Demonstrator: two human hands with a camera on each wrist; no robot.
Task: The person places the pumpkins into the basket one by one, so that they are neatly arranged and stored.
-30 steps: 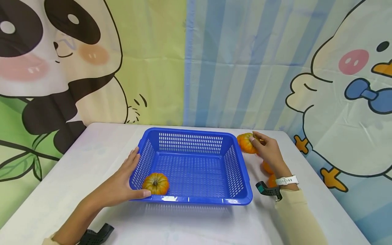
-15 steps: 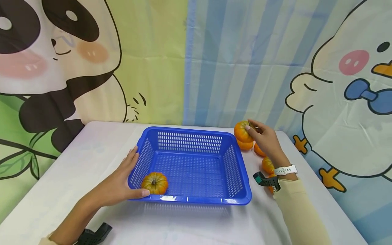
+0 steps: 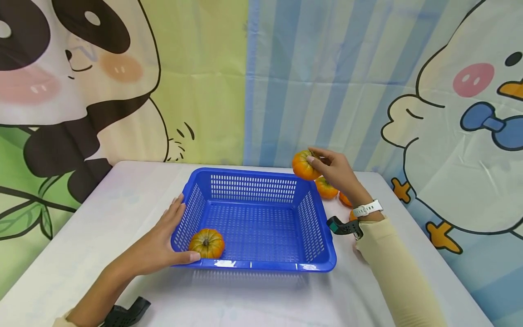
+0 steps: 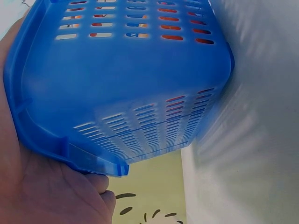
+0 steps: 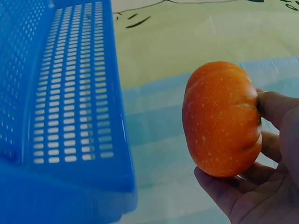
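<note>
The right hand (image 3: 336, 171) holds a pumpkin (image 3: 304, 166) near the basket (image 3: 273, 265); the left hand (image 3: 157, 243) touches its rim; a second pumpkin (image 3: 207, 244) lies inside.

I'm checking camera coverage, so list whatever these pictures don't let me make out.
- Head view: the full count of loose pumpkins on the table; the right sleeve and wrist block part of that side.
- Head view: most of the left sleeve, cut off by the bottom edge.
- Left wrist view: the outline of the orange shape, screened by the slotted basket.
- Right wrist view: the right hand, partly cut off by the right edge.
</note>
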